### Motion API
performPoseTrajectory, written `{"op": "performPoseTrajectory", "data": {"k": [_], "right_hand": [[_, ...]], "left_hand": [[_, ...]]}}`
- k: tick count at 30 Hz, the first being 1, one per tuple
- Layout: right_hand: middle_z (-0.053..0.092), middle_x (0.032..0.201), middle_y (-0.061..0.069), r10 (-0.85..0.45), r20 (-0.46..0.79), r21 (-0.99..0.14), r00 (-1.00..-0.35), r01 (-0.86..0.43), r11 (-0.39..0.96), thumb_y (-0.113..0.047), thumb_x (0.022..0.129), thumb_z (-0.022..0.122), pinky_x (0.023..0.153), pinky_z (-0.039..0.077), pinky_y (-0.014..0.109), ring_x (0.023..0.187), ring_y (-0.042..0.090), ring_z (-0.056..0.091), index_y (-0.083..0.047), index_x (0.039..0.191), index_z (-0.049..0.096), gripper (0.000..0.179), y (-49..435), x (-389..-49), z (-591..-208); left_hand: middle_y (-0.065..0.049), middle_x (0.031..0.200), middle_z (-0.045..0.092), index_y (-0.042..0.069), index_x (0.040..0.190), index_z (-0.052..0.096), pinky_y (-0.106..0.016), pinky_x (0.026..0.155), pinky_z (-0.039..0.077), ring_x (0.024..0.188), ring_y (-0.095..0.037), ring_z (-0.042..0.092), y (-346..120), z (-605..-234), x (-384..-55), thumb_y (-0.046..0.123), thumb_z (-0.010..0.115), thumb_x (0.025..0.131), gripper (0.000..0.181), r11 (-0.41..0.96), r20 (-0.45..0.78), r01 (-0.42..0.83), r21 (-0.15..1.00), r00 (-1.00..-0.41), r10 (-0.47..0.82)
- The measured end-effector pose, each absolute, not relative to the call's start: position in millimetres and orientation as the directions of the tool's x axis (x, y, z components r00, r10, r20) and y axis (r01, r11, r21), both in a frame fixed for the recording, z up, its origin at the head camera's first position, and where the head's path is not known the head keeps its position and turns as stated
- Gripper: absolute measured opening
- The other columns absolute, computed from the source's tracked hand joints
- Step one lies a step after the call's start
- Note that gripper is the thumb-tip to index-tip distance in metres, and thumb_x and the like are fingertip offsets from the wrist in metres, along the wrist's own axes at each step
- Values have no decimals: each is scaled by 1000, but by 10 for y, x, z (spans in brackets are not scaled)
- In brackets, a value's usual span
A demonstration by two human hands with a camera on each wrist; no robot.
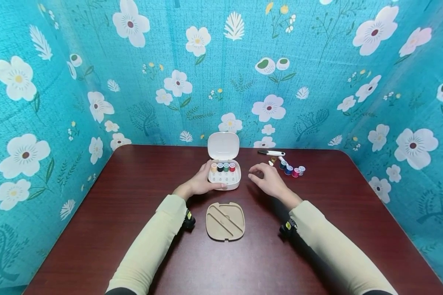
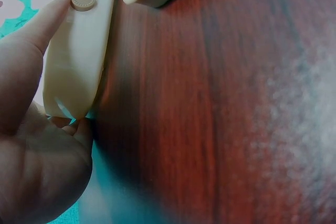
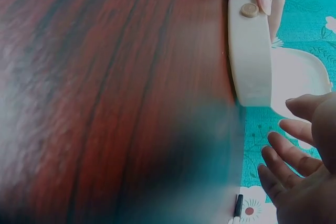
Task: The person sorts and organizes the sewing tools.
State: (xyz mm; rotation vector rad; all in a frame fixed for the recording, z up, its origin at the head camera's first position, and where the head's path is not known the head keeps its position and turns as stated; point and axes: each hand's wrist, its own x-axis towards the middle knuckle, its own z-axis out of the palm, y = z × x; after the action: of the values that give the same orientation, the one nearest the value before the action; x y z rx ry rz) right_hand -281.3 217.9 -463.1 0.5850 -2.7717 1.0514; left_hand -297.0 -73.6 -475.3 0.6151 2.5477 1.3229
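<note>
A white sewing box [image 1: 236, 185] stands on the table with its lid [image 1: 223, 144] raised. Peach, dark, green and red thread spools [image 1: 232, 167] fill its back row, and bare pegs show in front of them. My left hand [image 1: 200, 182] grips the box from the left, thumb along the front by the round tan button [image 2: 83, 0], fingers round the side. To the right of the box my right hand [image 1: 268, 181] hovers with nothing in it, fingers loosely bent and spread in the right wrist view. Between the forearms lies a tan grooved tray [image 1: 237, 209].
Several loose spools, among them a blue spool [image 1: 288, 169] and a pink spool [image 1: 295, 172], lie beyond the right hand. Behind them are a small gold-coloured item [image 1: 273, 159] and a black-and-white slim tool [image 1: 271, 153]. Flowered turquoise cloth [image 1: 195, 82] encloses the table.
</note>
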Motion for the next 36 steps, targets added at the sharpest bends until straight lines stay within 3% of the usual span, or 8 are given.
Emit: {"op": "performPoseTrajectory", "data": {"k": [16,36], "right_hand": [[70,113,14,-284,242,-600,-928,-373,708,-16,97,71,95,51,52,104,31,63,-3,117,71,24,2401,-2711,-4635],[70,103,13,-276,294,-523,-915,-395,755,-11,94,72,87,53,50,94,29,65,-1,108,74,17,2759,-2633,-4716]], "left_hand": [[-22,154,31,10,159,21,-50,115,30,140,-34,33,-743,-4797,-2956,32,84,86,99,528,-1,263,807,-895,447],[-20,155,29,10,160,20,-48,116,29,141,-33,32,-748,-4801,-2991,34,85,85,102,514,1,258,818,-895,447]]}}
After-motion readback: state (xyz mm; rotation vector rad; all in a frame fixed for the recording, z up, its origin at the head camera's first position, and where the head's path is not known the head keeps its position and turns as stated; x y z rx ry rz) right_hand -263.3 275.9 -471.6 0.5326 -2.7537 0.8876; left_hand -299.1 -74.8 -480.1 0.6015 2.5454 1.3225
